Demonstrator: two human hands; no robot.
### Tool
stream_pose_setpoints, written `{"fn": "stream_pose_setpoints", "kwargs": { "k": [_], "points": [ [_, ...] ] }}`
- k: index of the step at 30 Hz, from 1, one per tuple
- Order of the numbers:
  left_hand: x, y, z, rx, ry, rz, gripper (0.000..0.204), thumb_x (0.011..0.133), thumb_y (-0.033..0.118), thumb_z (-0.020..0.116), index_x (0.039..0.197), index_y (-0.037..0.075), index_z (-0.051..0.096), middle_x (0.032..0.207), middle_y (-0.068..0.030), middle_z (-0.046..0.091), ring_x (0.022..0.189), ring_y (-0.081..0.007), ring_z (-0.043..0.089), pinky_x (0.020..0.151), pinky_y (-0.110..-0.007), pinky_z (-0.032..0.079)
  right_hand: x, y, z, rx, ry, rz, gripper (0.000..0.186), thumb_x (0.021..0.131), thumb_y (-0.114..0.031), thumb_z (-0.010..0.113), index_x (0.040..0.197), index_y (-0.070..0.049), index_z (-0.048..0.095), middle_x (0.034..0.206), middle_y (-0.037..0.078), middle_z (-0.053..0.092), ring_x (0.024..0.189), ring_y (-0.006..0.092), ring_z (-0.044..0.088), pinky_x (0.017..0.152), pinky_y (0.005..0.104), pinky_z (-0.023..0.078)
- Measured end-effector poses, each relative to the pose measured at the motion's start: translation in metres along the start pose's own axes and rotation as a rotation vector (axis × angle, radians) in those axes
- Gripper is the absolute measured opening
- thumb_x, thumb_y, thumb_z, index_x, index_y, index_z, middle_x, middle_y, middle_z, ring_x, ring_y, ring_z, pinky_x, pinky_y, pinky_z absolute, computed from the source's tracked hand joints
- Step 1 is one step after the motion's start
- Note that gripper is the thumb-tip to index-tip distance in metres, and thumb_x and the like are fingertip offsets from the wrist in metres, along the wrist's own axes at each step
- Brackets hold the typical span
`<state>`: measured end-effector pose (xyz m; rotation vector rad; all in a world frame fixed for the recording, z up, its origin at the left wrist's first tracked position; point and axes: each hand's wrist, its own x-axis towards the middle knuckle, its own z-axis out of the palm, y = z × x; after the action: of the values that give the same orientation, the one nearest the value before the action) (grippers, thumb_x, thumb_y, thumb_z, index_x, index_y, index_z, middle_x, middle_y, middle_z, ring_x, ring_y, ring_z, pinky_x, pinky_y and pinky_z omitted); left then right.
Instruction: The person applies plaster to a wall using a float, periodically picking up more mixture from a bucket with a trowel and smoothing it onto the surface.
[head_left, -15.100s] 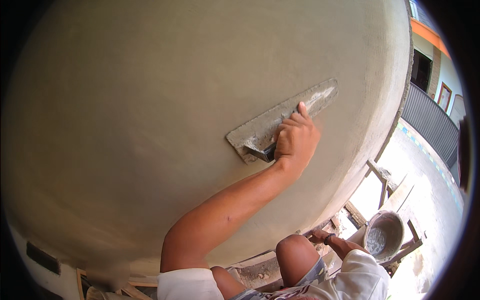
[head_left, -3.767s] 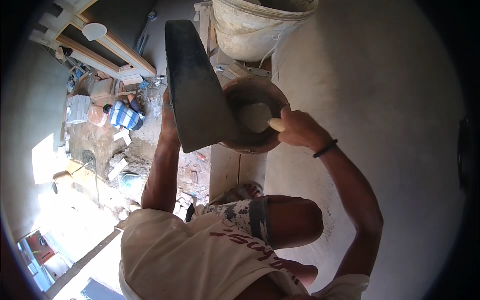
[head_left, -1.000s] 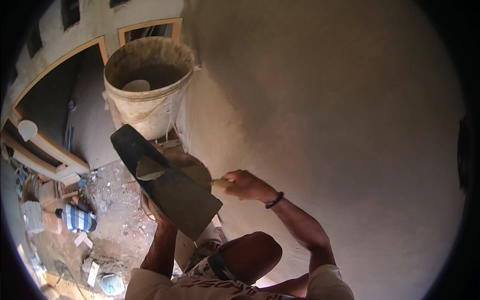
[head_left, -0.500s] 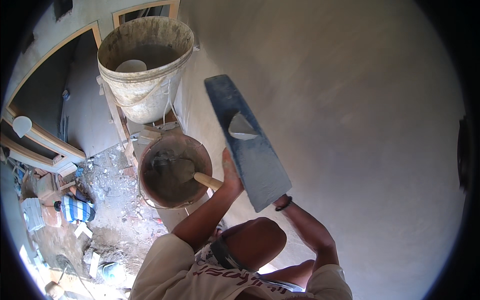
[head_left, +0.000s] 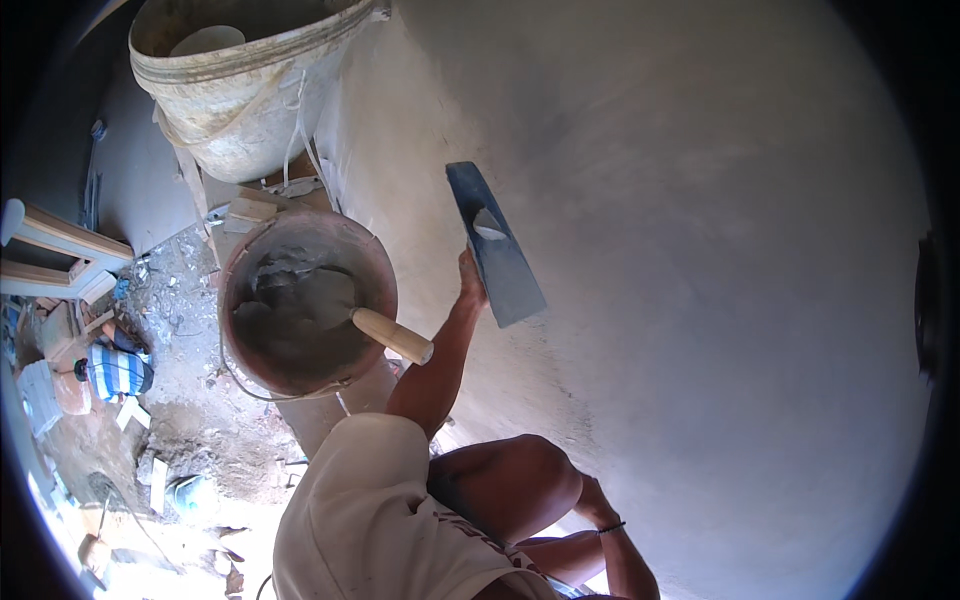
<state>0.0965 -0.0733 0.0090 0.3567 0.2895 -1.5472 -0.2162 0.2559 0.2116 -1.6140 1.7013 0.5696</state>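
Observation:
My left hand [head_left: 472, 280] grips a long bluish-grey plastering float [head_left: 512, 278] from its left side, close to the plastered wall [head_left: 700, 260]. A pale, wedge-shaped lump [head_left: 488, 224] sits on the float's face. My right hand [head_left: 597, 503] is down beside my bent knee [head_left: 530, 470]; its fingers are partly hidden. To the left, a reddish-brown bucket [head_left: 382, 270] holds wet grey mortar [head_left: 290, 340]. A trowel [head_left: 328, 297] lies in that mortar, its wooden handle [head_left: 395, 337] pointing over the rim toward my left forearm.
A big stained white bucket [head_left: 235, 110] stands beyond the mortar bucket on a plank [head_left: 330, 420]. Far below on the left is a rubble-strewn floor [head_left: 200, 400]. A person in a blue-and-white striped top [head_left: 118, 372] is bent over there.
The float has moved away from me toward the wall in my left hand. My right hand has left the float's lower end and dropped to my knee. The view has shifted.

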Motion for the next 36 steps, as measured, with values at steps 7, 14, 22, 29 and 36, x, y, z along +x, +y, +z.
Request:
{"fn": "stream_pose_setpoints", "kwargs": {
  "k": [7,14,22,29,36],
  "points": [
    [0.068,0.016,-0.008,0.112,0.071,0.107,0.049,0.097,0.053,0.046,0.117,0.010,0.060,0.100,-0.0068,0.067,0.088,-0.0235,0.067,0.077,-0.040,0.057,-0.063,0.031,0.023,0.386,-0.004,0.427,0.046,0.090,-0.018,0.064,0.132,-0.001,0.054,0.084,0.012,0.071,0.072,0.0146,0.068,0.064,0.0291,0.054],
    [0.076,0.031,0.029,0.651,0.269,0.085,0.048,0.100,0.047,0.047,0.094,0.005,0.069,0.078,-0.0115,0.067,0.079,-0.0208,0.066,0.068,-0.037,0.053,-0.068,0.035,0.022,0.544,0.035,0.481,0.045,0.089,-0.016,0.062,0.132,-0.001,0.054,0.088,0.011,0.071,0.073,0.0139,0.069,0.060,0.0278,0.054],
    [0.064,0.034,0.102,1.183,0.433,0.419,0.051,0.098,0.045,0.048,0.088,-0.001,0.066,0.093,-0.0311,0.065,0.094,-0.0499,0.061,0.082,-0.054,0.047,-0.051,0.053,0.004,0.505,0.064,0.340,0.045,0.088,-0.015,0.062,0.131,-0.003,0.056,0.090,0.012,0.072,0.074,0.0146,0.069,0.059,0.0271,0.053],
    [-0.006,0.041,0.259,1.320,0.388,0.557,0.049,0.098,0.044,0.048,0.089,-0.001,0.064,0.093,-0.0300,0.066,0.096,-0.0499,0.061,0.083,-0.053,0.048,-0.097,0.091,-0.020,0.396,0.072,0.211,0.042,0.090,-0.011,0.060,0.130,0.000,0.054,0.085,0.014,0.071,0.070,0.0183,0.069,0.063,0.0301,0.058],
    [-0.083,0.042,0.460,1.431,0.386,0.633,0.048,0.099,0.041,0.046,0.087,-0.002,0.061,0.092,-0.0291,0.066,0.092,-0.0495,0.062,0.079,-0.054,0.049,-0.239,0.100,-0.084,0.625,-0.133,0.504,0.045,0.091,-0.019,0.062,0.132,-0.003,0.054,0.094,0.013,0.071,0.073,0.0184,0.070,0.063,0.0294,0.058]
  ]
}}
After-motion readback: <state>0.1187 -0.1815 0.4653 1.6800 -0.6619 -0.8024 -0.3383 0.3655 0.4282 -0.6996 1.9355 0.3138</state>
